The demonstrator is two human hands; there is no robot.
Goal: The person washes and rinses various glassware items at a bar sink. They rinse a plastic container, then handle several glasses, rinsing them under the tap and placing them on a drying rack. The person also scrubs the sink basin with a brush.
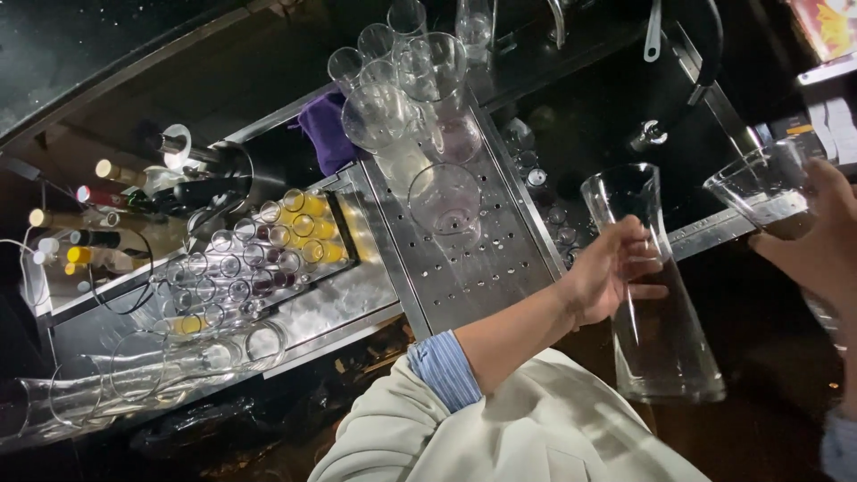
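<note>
My left hand (607, 277) is wrapped around a tall, clear, empty beer glass (665, 330), gripping it near its upper half. The sleeve on that arm is cream with a blue striped cuff (444, 368). At the right edge my right hand (817, 245) holds a second clear glass (763, 187), tilted, with a little dark liquid at its bottom. Both glasses are held above a dark counter beside the sink.
A perforated steel drain board (473, 277) carries several clear glasses (444, 198). Left of it is a tray of small shot glasses (259, 259), some with yellow liquid, and several bottles (107, 201). A purple cloth (326, 134) and a dark sink with a tap (647, 136) lie behind.
</note>
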